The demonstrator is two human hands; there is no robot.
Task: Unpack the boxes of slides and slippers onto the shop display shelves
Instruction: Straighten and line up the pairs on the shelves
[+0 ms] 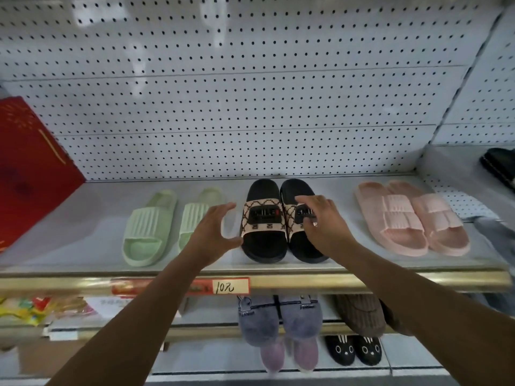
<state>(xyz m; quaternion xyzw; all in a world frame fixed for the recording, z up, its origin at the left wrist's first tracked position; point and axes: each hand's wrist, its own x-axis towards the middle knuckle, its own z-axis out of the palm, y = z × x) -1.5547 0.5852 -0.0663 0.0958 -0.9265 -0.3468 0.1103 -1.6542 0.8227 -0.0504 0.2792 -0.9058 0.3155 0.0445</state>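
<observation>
A pair of black slides (264, 246) with beige patterned straps reading "SMILE" stands side by side on the grey display shelf (83, 235), toes toward me. My left hand (214, 232) hovers spread just left of the left slide, thumb near its side, holding nothing. My right hand (323, 224) rests over the strap of the right slide, fingers loosely bent; whether it grips the strap is unclear. A pair of pale green slides (145, 227) sits to the left, partly behind my left hand. To the right lies a pair of pink slides (409, 218).
A red box (30, 168) leans at the shelf's left end. White pegboard (250, 93) backs the shelf. A gold shelf edge carries a price tag (231, 286). Below hang grey-purple fluffy slippers (278, 327), brown slippers (359, 313) and black bunny-face slippers (354, 349). A black shoe (498, 165) lies far right.
</observation>
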